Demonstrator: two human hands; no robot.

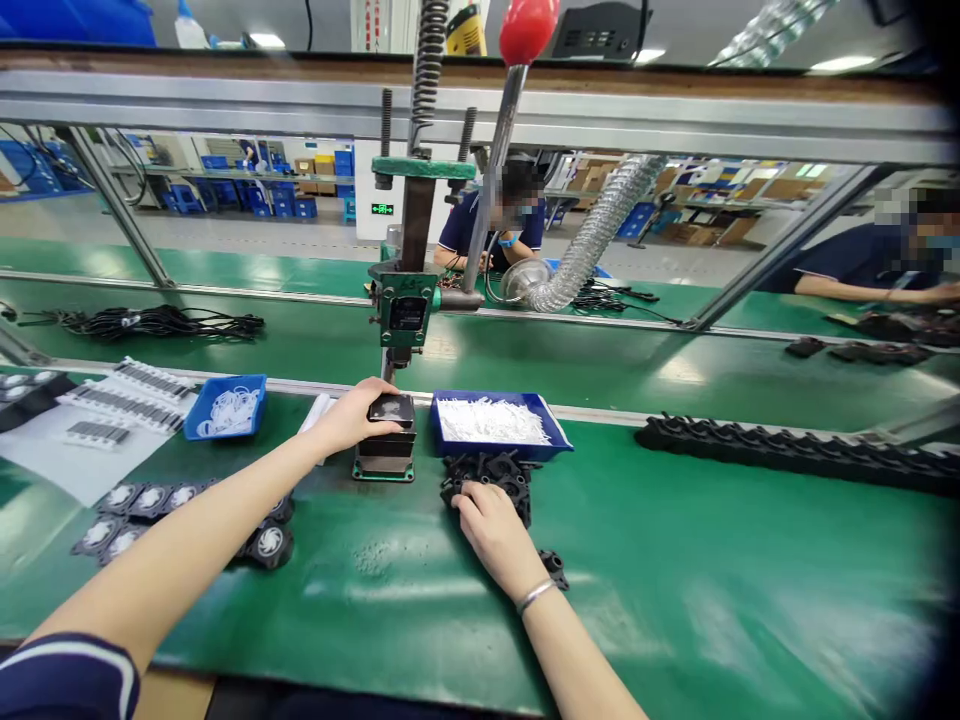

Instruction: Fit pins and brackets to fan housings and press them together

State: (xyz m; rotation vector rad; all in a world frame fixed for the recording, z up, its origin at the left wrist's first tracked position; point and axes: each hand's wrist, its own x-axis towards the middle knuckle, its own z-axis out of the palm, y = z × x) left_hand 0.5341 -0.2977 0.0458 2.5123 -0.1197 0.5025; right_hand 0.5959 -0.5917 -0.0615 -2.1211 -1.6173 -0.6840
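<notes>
My left hand [352,420] reaches to the press and grips a black block [392,443] on its base, thumb in front and fingers over the far side. Above it stands the hand press [405,300], green and dark metal, with a red-knobbed lever [499,150]. My right hand [491,525] is curled into a pile of black plastic parts [502,470]; its fingertips are partly hidden among them. One loose black part [553,568] lies beside my right wrist. Behind the pile sits a blue tray [559,437] full of small white pieces [491,420].
To the left, rows of black fan-like parts [270,545] lie near a small blue tray [259,410] of white rings and white strips [131,400] on paper. A long black rack [795,450] stands at right. Beyond the metal frame, co-workers [491,225] sit near black cables.
</notes>
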